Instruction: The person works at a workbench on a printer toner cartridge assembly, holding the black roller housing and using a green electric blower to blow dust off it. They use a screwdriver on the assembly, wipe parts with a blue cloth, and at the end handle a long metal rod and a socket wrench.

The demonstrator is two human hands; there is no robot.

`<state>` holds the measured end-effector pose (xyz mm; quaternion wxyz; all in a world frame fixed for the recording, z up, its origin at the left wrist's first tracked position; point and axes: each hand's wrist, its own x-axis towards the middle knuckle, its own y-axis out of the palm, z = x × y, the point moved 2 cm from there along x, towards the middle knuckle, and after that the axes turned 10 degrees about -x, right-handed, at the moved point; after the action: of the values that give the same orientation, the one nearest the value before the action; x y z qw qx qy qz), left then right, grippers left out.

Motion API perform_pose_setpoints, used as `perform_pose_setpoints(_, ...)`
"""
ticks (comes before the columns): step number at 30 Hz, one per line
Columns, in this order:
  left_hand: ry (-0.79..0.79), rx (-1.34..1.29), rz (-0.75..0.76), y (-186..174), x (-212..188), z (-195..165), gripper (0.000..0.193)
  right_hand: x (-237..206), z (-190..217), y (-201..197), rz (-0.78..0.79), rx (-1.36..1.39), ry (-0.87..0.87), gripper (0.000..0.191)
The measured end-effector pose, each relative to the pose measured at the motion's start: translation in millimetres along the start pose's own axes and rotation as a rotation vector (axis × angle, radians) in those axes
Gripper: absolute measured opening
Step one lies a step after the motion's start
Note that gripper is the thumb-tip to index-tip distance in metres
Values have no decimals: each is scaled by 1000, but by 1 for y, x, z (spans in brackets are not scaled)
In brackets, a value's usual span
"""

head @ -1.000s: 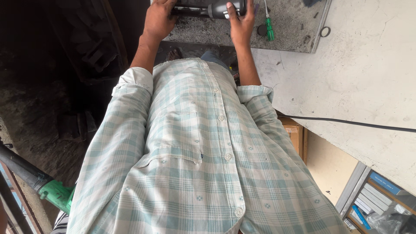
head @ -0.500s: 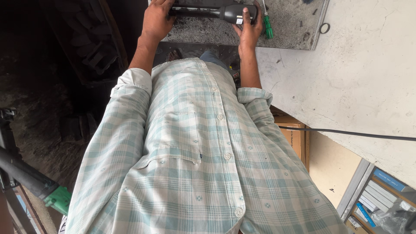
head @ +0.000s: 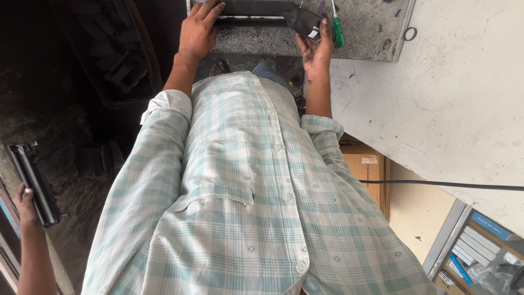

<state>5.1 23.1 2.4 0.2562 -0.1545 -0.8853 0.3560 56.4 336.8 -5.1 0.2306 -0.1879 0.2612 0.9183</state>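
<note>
Both hands' grip [head: 256,27] around black cartridge [head: 267,12].

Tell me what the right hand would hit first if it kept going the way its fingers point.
Probably the green-handled screwdriver: the right hand, gripping the end of the long black part, has fingertips almost beside it on the grey worktop. Depth is unclear, so it might pass beside it.

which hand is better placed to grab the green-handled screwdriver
Right. The right hand holds the dark cartridge's end right beside the green-handled screwdriver; the left hand grips the far end.
</note>
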Motion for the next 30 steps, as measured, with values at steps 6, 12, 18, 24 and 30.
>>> perform_pose_setpoints(6,-48,-94,12,2,-5,4,65,0,2,-3,-1,-11,0,78)
perform_pose_setpoints(12,-89,-165,74,-6,10,18,67,1,4,0,5,-12,-23,80)
perform_pose_setpoints(18,-161,-253,208,-7,15,22,56,0,7,-1,1,-19,-23,77)
perform_pose_setpoints(24,-84,-178,154,-7,16,20,59,1,4,-3,13,4,-16,74)
perform_pose_setpoints(30,-19,-135,121,-6,14,18,70,3,4,-3,35,24,-13,72)
